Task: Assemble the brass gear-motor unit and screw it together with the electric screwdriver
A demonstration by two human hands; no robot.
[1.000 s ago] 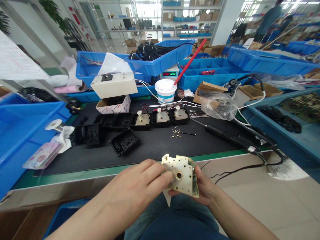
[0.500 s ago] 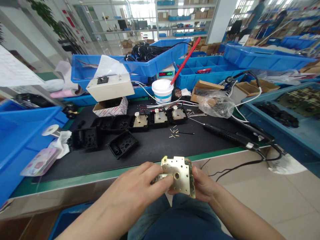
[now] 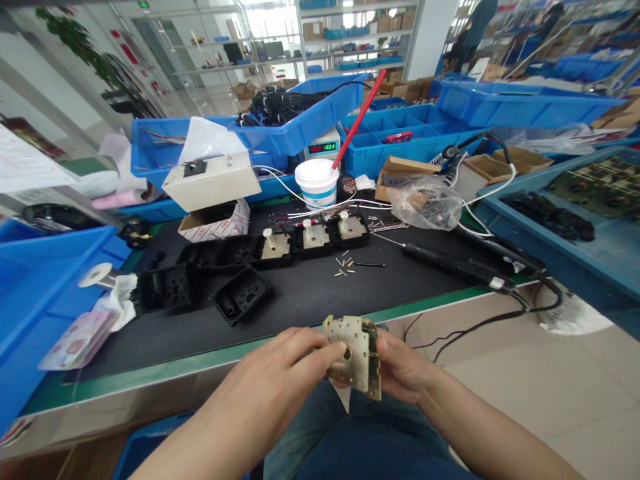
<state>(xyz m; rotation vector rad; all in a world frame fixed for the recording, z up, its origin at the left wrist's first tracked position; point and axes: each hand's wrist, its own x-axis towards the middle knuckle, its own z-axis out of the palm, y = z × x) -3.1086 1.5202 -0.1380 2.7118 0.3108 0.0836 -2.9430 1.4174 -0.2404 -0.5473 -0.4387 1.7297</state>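
Both my hands hold a brass-coloured metal plate assembly [image 3: 356, 353] with several holes, just in front of the table's green front edge and above my lap. My left hand [image 3: 293, 370] pinches its left side with fingers curled onto its face. My right hand [image 3: 400, 367] grips its right edge from behind. The plate is tilted so its right side edge shows.
On the black mat [image 3: 310, 293] lie empty black housings [image 3: 241, 295], three housings with brass plates fitted [image 3: 311, 235], loose small screws [image 3: 345, 265] and a black electric screwdriver [image 3: 450, 265]. A white tub [image 3: 316, 183], a beige box [image 3: 213, 180] and blue bins [image 3: 45, 280] ring the mat.
The plate has turned in my hands, its face rotating toward the left so the right edge shows more. My view has shifted slightly; the hands stay at the table edge.
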